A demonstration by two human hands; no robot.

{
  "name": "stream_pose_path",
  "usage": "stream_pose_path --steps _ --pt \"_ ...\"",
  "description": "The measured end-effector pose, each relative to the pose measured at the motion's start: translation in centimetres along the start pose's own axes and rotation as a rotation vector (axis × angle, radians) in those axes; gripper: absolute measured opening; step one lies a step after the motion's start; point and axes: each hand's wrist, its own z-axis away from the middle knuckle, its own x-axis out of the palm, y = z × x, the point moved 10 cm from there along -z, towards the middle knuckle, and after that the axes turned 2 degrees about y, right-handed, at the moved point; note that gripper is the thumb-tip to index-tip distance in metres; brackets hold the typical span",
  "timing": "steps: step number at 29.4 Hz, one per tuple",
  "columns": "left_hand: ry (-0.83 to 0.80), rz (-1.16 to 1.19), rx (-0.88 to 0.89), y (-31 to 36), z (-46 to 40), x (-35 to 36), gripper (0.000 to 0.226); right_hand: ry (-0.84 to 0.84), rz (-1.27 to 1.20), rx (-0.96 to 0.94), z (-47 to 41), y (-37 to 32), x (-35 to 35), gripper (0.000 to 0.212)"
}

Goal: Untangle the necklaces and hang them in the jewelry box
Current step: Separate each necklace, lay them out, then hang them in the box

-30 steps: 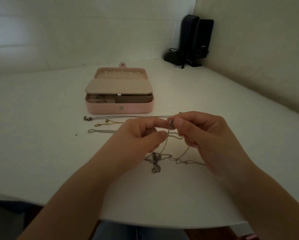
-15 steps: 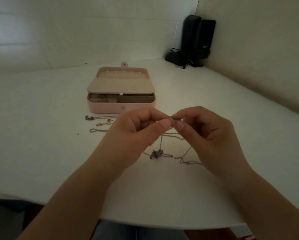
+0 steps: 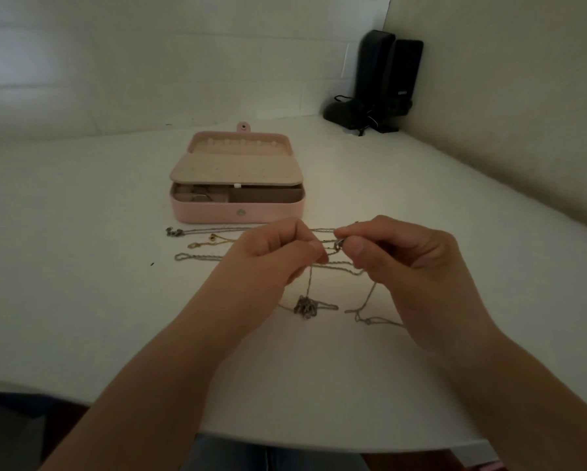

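White table (image 3: 81,300), rounded near edge. Two black speakers (image 3: 389,76) upright in far right corner, cable (image 3: 365,119) bunched at base.

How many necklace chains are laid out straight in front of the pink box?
3: a silver one nearest the jewelry box, a gold one next, another silver one nearest me. Their right ends are hidden by hands.

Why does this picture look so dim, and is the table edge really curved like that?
Head view: the room is dim, with a soft bright patch on the white table near the pink jewelry box; corners darken. The wide-angle lens bows the table's edge and walls. The thin chains look soft, their links hard to make out.
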Motion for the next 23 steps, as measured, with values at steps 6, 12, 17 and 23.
stream_pose_path --steps 6,12,17,23 --pt "0.066 0.114 0.131 1.3 0.1 -0.9 0.014 0.019 0.084 -0.041 0.1 -0.4 -0.3 0.014" --pt "-0.080 0.297 0.161 1.8 0.3 0.3 0.021 0.008 0.060 0.029 0.0 0.3 -0.1 0.019" --pt "-0.063 0.194 0.188 1.9 0.4 0.3 0.009 -0.023 0.114 0.107 -0.1 1.2 0.0 0.011" --pt "0.030 0.145 0.116 1.2 0.1 -0.6 0.015 -0.057 0.064 0.072 0.1 1.2 0.4 0.020"
